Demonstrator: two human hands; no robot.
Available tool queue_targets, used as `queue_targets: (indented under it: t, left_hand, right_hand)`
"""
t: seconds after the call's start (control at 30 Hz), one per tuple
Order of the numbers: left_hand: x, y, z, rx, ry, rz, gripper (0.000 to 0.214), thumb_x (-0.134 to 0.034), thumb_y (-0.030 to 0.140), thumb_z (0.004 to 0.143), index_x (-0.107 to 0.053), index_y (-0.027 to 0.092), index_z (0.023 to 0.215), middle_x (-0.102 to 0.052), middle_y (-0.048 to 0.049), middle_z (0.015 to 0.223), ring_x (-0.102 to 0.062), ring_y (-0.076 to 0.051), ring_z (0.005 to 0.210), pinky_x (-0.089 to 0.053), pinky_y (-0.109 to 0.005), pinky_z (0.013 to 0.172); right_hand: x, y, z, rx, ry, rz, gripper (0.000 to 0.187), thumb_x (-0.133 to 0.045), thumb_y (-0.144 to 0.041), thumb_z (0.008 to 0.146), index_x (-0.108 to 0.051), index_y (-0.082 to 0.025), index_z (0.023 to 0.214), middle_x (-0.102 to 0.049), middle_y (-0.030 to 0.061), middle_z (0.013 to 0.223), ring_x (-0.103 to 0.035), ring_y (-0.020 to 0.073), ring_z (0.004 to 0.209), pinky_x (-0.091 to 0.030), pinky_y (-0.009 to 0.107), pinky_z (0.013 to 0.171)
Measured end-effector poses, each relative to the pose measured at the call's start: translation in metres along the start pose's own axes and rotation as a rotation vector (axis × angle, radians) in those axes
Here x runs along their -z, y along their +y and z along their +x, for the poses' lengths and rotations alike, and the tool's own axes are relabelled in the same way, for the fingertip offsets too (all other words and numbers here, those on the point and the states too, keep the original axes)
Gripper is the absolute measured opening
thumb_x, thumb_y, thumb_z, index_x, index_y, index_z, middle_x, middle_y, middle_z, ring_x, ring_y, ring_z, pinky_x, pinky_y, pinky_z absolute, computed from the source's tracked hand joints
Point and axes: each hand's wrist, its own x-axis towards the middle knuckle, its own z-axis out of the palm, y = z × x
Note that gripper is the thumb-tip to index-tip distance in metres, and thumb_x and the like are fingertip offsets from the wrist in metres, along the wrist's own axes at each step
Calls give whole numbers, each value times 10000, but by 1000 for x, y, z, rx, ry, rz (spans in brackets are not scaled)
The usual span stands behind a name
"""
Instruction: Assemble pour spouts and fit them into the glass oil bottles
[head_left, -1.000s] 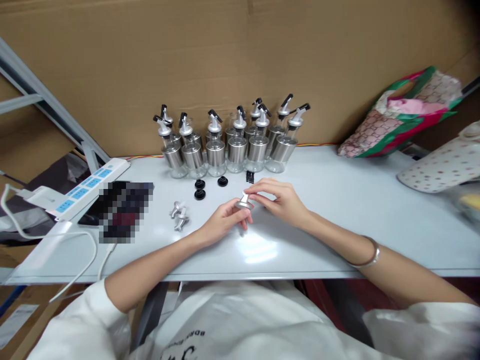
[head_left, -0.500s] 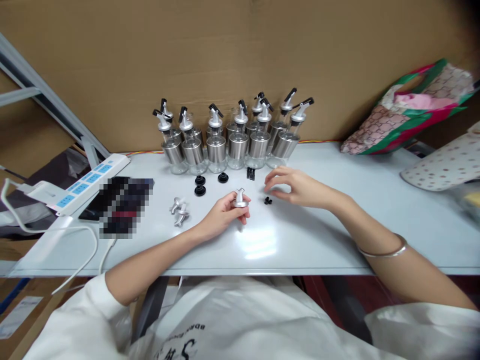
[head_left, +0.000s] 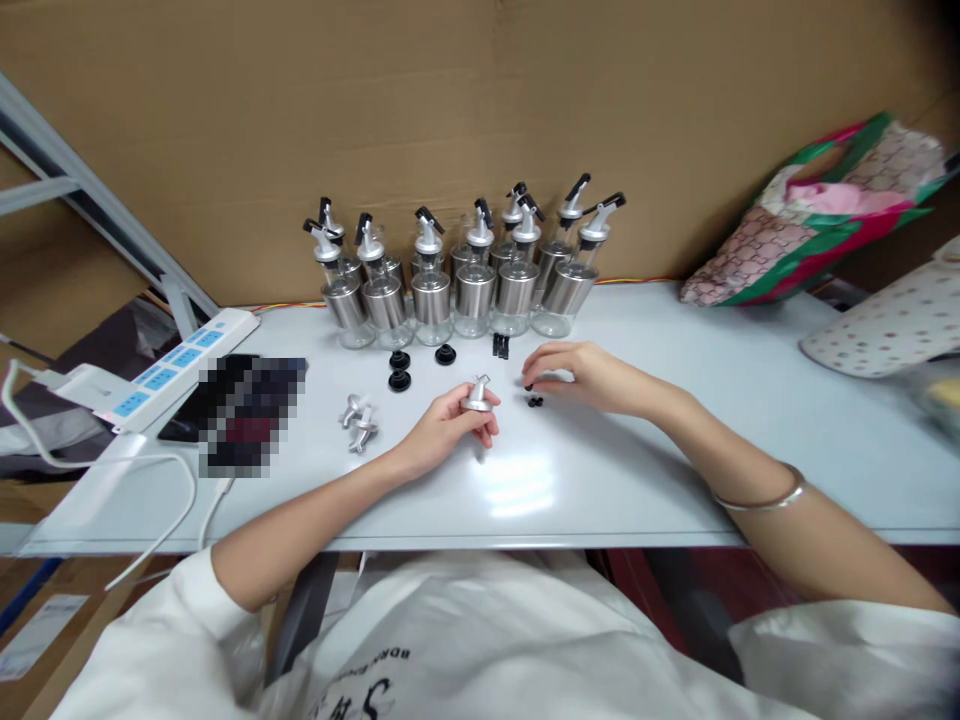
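Note:
My left hand (head_left: 459,418) holds a silver pour spout (head_left: 478,394) upright between thumb and fingers, over the middle of the table. My right hand (head_left: 581,375) pinches a small black plug (head_left: 529,387) between its thumb and fingertips. Just below those fingertips lie a few more small black pieces (head_left: 535,402). Black levers (head_left: 501,346) rest a little farther back. Left of my left hand are loose silver spouts (head_left: 360,424), and behind it black round stoppers (head_left: 400,380).
Several glass bottles with steel sleeves and fitted spouts (head_left: 474,290) stand in rows along the cardboard backing (head_left: 420,100). A power strip (head_left: 180,365) and a phone (head_left: 202,400) lie at left. A patterned bag (head_left: 757,255) and a spotted white object (head_left: 877,330) are at right.
My right hand has lowered slightly to the small black pieces, and its fingers have closed on one. My left hand keeps the spout in the same place.

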Motion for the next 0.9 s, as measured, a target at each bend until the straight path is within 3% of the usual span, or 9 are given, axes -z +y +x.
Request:
queue_targets:
  t: [0.1,0.27,0.53,0.9]
  left_hand:
    - [0,-1,1,0,-10,-1,264,-634,309,754,-536,150,939,-606,8,706,-581,-109,610,-453,-262,649]
    - [0,0,-1,-8,-56,27,250,-624,327,763,-549,150,923,-607,6,694,-579,-114,614,-452,-267,659]
    - [-2,-2,-5,-20,-128,88,231,-590,333,777,-549,147,909,-605,-2,667,-554,-123,630,-429,-273,690]
    - [-3,-1,-5,-31,-94,115,206,-570,322,751,-527,152,860,-541,28,592,-504,-115,595,-420,-262,659]
  right_hand:
    - [-1,-16,0,-34,142,69,164,-577,-342,859,-670,-219,804,-726,71,978,-676,202,853,-529,334,775]
    - [-12,-40,1,-39,291,111,209,-596,-404,869,-683,-222,818,-703,43,772,-638,161,677,-524,286,636]
    - [-28,-51,4,38,430,255,196,-601,-386,881,-727,-238,851,-694,58,899,-658,174,808,-548,324,755]
    - [-37,-52,0,-33,438,297,242,-627,-364,858,-678,-210,1038,-723,60,888,-692,189,793,-577,337,742]
